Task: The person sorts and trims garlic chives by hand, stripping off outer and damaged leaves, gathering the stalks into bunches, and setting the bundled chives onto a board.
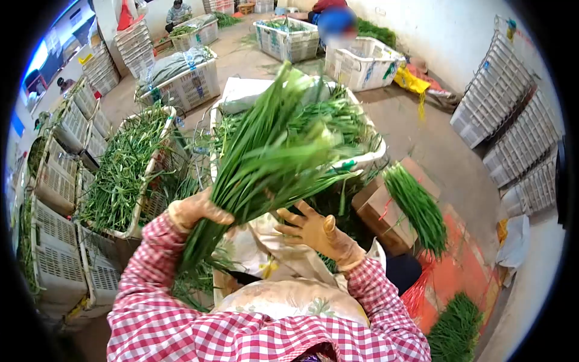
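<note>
My left hand, in a tan glove, is wrapped round a large bunch of long green chives. The leaves fan up and to the right, and some are smeared by motion. Just right of the bunch's lower part, my right hand, gloved too, has its fingers spread and holds nothing. Behind the bunch stands a white crate with more loose chives inside. A tied bundle of chives lies on a cardboard box to the right of my right hand.
On the left is another crate heaped with greens. Stacked crates line the right wall. Red strings and a pile of chives lie on an orange mat. Other people work at the back.
</note>
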Tool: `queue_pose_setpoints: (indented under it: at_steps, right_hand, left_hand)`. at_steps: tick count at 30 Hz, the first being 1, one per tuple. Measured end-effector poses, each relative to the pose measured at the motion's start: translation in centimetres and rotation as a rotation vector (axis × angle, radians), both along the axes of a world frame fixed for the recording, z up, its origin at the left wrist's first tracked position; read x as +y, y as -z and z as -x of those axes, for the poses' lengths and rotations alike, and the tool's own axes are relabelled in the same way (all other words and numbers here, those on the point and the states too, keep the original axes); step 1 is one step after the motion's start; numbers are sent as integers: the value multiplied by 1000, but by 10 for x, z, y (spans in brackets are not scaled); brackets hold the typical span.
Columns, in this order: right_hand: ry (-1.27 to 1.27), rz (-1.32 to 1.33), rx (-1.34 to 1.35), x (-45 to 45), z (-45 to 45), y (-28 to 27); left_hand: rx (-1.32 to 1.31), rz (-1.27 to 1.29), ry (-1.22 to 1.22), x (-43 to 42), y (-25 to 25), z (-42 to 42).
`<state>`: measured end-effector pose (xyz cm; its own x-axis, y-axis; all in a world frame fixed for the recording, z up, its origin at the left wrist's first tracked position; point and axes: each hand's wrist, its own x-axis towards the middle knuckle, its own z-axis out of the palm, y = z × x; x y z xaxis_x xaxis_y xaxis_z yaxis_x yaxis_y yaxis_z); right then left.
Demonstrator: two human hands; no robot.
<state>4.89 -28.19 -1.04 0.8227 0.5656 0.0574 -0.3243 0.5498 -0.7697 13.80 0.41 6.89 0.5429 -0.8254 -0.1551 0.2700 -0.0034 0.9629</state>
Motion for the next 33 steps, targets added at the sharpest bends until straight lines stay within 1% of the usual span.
queue_pose_setpoints:
  at_steps: [1, 3, 4, 5, 6, 7, 8, 10, 11, 12, 14, 16, 17, 18, 20, 22, 24, 26, 27, 29, 30, 31, 32, 33]
  right_hand:
    - [-46, -165, 4, 8, -4, 23]
    - [-94, -525, 131, 11, -21, 65]
    - [-21, -574, 205, 9, -25, 71]
    - [54, -623, 272, 7, -30, 77]
    - [241, -455, 324, 7, -28, 48]
    - [349, -435, 345, 4, -26, 49]
    - [452, -400, 359, -3, -27, 52]
    - [455, -191, 278, -23, -43, 63]
    - [565, -184, 246, -21, -44, 38]
    - [575, -226, 335, -32, -50, 37]
    - [651, -235, 250, -50, -66, 38]
    - [463, -389, 163, -62, -74, 36]
    - [625, -223, 277, -61, -73, 14]
    - [842, -101, 252, -57, -72, -5]
    - [860, -148, 221, -100, -91, -4]
    - [1168, 15, 214, -116, -98, -27]
    - [1228, -80, 104, -172, -107, -21]
    - [1714, 173, 258, -181, -106, -48]
    - [1713, 172, 258, -194, -102, -45]
    - [1494, 421, 124, -213, -88, -36]
    - [1288, 631, 12, -208, -78, -21]
    - [1070, 824, -96, -189, -65, -7]
    - [824, 981, -141, -159, -55, 5]
    - [662, 1438, -188, -139, -49, 20]
  left_hand:
    - [10, -123, 151, 21, 16, -3]
    - [169, -19, 144, 16, 27, 36]
    - [521, -53, 183, 21, 33, 55]
    - [473, -98, 145, 35, 74, 69]
    - [422, -148, 114, 53, 118, 82]
    - [391, -208, 81, 57, 129, 100]
    - [378, -210, 47, 51, 135, 115]
    - [377, -178, 1, 43, 139, 132]
    - [369, -164, -12, 40, 138, 135]
    - [357, -149, -16, 37, 137, 134]
    - [329, -123, -15, 34, 135, 133]
    - [304, -91, -1, 33, 133, 133]
    - [294, -74, 9, 33, 130, 133]
    - [282, -54, 13, 34, 128, 133]
    - [268, -19, 26, 36, 127, 135]
    - [253, 10, 31, 39, 124, 138]
    - [238, 45, 18, 41, 123, 140]
    - [230, 79, -5, 39, 122, 141]
    - [231, 99, -26, 37, 121, 142]
    - [248, 122, -95, 37, 124, 147]
    - [278, 126, -154, 38, 127, 150]
    - [343, 74, -232, 42, 134, 155]
    - [408, 27, -314, 47, 142, 160]
    - [497, -4, -406, 36, 127, 161]
